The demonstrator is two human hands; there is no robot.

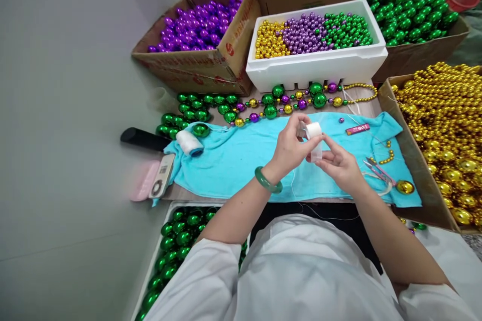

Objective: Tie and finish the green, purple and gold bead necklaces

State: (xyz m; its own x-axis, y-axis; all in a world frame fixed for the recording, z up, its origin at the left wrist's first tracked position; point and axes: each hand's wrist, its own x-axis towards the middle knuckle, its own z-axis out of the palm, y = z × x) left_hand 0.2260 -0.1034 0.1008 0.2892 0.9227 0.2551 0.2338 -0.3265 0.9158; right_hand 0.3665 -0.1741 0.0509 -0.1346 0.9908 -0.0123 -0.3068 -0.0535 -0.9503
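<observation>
Handling a white roll (313,129) seems the step in hand: in the head view the left hand (289,143) pinches it, while the right hand (341,164) touches translucent film (317,152) below, its grip unclear. Steadiness seems needed next. Beyond both hands, a foam box (316,69) holds mixed beads (305,34).

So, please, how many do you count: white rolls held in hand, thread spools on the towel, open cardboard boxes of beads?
Held white roll: 1
Thread spool: 1
Purple-bead box, green-bead box, gold-bead box: 3
Total: 5
</observation>
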